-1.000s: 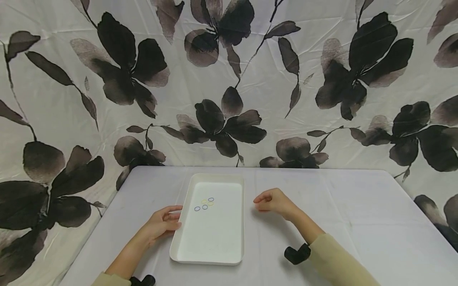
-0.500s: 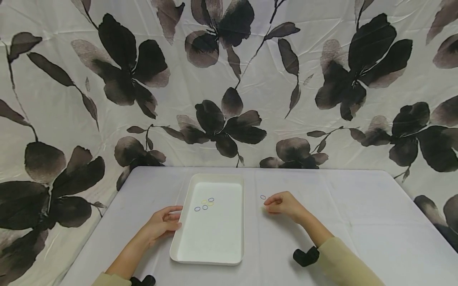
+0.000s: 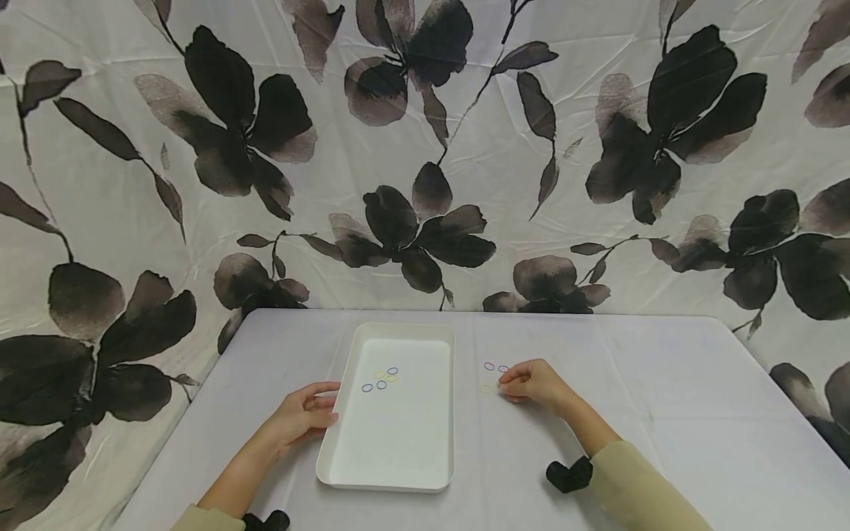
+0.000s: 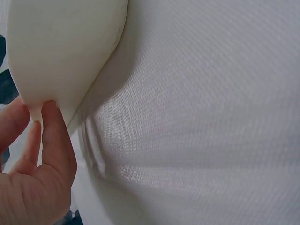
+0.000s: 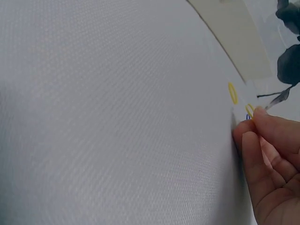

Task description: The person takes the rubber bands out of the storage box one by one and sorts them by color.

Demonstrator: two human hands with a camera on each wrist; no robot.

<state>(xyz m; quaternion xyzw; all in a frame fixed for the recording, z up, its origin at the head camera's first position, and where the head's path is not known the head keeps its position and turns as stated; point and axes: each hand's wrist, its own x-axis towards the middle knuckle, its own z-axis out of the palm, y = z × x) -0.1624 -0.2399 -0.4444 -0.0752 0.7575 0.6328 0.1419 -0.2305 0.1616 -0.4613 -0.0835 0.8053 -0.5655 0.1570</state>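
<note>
Right grip (image 3: pixel 534 385) pinches a thin yellow ring (image 5: pixel 248 111) between thumb and fingertips, its loop showing beyond the fingertips in the right wrist view. That ring is low by the white cloth-covered bench (image 3: pixel 664 383), right of the tray (whether it touches the cloth, I cannot tell). Just beside the fingertips, two thin blue rings (image 3: pixel 489 370) lie on the bench on the side toward its far edge, and another yellow ring (image 5: pixel 230 91) lies to the left.

Left grip (image 3: pixel 299 414) has its fingers extended and slightly apart, their tips touching the left long side of a shallow white rectangular tray (image 3: pixel 385 479). This tray lies lengthwise, left of the bench's middle, its far short side near the bench's far edge. Inside, toward that far side, sit three thin blue tray rings (image 3: pixel 367 391) and two thin yellow tray rings (image 3: pixel 392 382), grouped closely together.
</note>
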